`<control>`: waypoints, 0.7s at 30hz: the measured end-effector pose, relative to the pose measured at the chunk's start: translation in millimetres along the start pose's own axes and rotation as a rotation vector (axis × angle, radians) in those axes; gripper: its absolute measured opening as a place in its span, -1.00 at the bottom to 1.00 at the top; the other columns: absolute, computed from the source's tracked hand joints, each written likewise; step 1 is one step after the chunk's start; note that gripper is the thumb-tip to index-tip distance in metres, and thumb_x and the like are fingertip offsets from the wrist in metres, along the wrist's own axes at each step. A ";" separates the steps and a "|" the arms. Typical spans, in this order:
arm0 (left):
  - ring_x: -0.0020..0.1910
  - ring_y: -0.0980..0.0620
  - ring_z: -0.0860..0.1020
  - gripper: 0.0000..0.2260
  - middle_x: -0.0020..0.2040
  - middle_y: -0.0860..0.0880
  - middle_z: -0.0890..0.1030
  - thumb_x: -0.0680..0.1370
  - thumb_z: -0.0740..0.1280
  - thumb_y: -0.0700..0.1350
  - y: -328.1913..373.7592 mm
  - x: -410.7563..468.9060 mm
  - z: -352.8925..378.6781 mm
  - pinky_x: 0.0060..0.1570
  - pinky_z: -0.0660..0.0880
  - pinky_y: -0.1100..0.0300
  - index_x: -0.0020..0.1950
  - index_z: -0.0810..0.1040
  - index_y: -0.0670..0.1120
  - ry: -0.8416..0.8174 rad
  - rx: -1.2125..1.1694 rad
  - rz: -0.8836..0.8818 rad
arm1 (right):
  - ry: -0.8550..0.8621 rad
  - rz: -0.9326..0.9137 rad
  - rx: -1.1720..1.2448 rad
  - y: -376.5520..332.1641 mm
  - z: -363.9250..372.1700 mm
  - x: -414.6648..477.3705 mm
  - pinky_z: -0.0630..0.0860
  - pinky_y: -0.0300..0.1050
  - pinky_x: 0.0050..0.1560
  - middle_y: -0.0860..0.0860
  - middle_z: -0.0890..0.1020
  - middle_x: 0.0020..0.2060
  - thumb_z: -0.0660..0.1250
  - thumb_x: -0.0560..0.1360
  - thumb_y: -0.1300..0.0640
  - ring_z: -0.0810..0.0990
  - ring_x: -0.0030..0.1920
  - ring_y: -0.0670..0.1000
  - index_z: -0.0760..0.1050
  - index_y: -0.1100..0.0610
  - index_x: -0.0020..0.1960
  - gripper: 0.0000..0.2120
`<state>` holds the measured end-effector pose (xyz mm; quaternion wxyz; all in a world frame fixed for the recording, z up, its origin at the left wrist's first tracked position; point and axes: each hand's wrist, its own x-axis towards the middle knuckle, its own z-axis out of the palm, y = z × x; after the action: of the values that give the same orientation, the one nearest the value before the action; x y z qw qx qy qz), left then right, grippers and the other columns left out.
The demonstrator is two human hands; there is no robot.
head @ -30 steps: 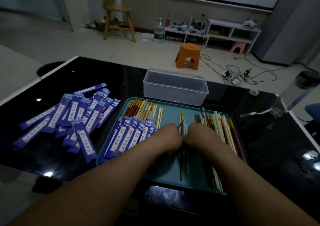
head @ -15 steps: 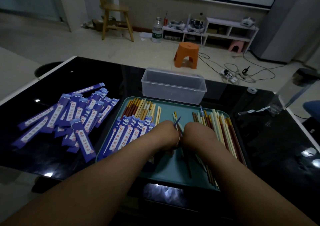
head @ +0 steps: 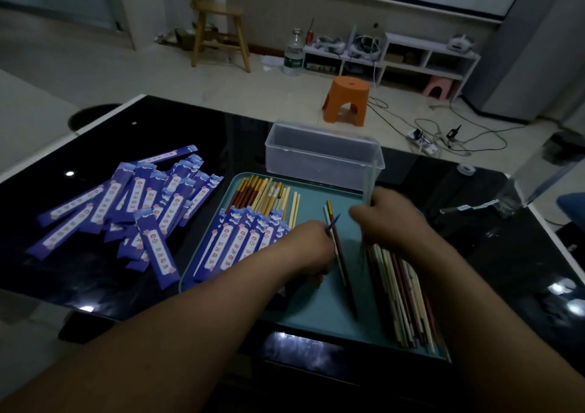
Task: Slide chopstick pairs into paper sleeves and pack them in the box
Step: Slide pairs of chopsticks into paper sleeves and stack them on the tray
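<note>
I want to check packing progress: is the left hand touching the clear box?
Apart. The head view shows bare teal tray between the left hand and the clear box.

Black table (head: pixel 95 146): tray (head: pixel 316 311), box (head: pixel 323 156), sleeves (head: pixel 126 203).

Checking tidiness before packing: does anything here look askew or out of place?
The sleeves on the table lie in a crisscross heap, unlike the neat row on the tray. The two chopsticks at the left hand differ in colour: one pale, one dark.
</note>
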<state>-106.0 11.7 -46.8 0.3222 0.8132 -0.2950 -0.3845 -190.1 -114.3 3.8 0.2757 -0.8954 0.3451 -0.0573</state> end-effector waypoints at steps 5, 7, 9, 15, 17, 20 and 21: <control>-0.28 -0.19 0.67 -0.80 -0.04 -0.30 0.71 0.64 0.18 -0.30 -0.7 -2.4 -0.1 -0.28 0.62 0.05 0.18 0.55 -0.18 -0.047 -0.092 0.011 | 0.170 -0.083 0.245 0.7 -4.3 -16.5 0.70 -0.02 -0.26 0.07 0.67 -0.21 0.29 0.60 0.12 0.70 -0.31 -0.02 0.54 0.08 -0.03 -0.92; -0.32 -0.16 0.64 -0.79 -0.07 -0.28 0.71 0.64 0.13 -0.28 0.2 -4.4 1.3 -0.33 0.57 0.11 0.12 0.55 -0.16 -0.044 -0.090 0.028 | 0.172 -0.068 0.199 7.0 3.4 -16.2 0.68 -0.13 -0.29 0.05 0.69 -0.27 0.29 0.58 0.12 0.69 -0.38 -0.09 0.55 0.06 -0.07 -0.91; -0.25 -0.18 0.65 -0.80 -0.04 -0.26 0.71 0.64 0.13 -0.27 1.4 -5.0 3.4 -0.27 0.58 0.08 0.10 0.54 -0.15 -0.037 -0.050 0.049 | 0.161 -0.049 0.175 12.9 3.9 -16.0 0.69 -0.08 -0.27 0.03 0.70 -0.31 0.32 0.57 0.11 0.69 -0.39 -0.08 0.57 0.06 -0.09 -0.91; -0.38 -0.09 0.60 -0.79 -0.10 -0.22 0.72 0.65 0.11 -0.27 1.4 -4.5 4.3 -0.33 0.54 0.12 0.14 0.53 -0.14 -0.026 -0.038 0.058 | 0.173 -0.120 0.247 22.4 -1.6 -16.8 0.67 0.25 -0.14 0.05 0.66 -0.29 0.33 0.62 0.00 0.69 -0.27 0.11 0.56 0.00 -0.13 -0.83; -0.38 -0.10 0.60 -0.79 -0.12 -0.22 0.72 0.66 0.11 -0.25 1.6 -3.6 5.5 -0.33 0.55 0.11 0.14 0.52 -0.12 -0.018 -0.016 0.064 | 0.195 -0.131 0.216 23.8 -0.4 -17.0 0.66 0.25 -0.13 0.06 0.65 -0.30 0.28 0.65 -0.06 0.69 -0.28 0.12 0.55 0.03 -0.14 -0.74; -0.34 -0.08 0.61 -0.81 -0.08 -0.21 0.70 0.67 0.14 -0.23 2.2 -3.5 6.4 -0.29 0.58 0.09 0.17 0.52 -0.11 -0.008 0.040 0.083 | 0.214 -0.148 0.202 28.5 0.3 -17.1 0.65 0.26 -0.12 0.06 0.64 -0.29 0.24 0.67 -0.10 0.67 -0.26 0.10 0.54 0.05 -0.13 -0.70; -0.30 -0.08 0.62 -0.82 -0.06 -0.20 0.69 0.67 0.16 -0.21 2.2 -3.7 6.0 -0.24 0.60 0.05 0.18 0.53 -0.10 -0.001 0.058 0.094 | 0.196 -0.145 0.187 30.5 0.5 -17.2 0.66 0.26 -0.12 0.05 0.64 -0.28 0.24 0.67 -0.12 0.67 -0.26 0.09 0.55 0.03 -0.13 -0.70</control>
<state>-113.4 11.3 -46.5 0.3160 0.8073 -0.3440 -0.3607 -220.8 -121.5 -11.4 0.3181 -0.8784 0.2980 -0.1961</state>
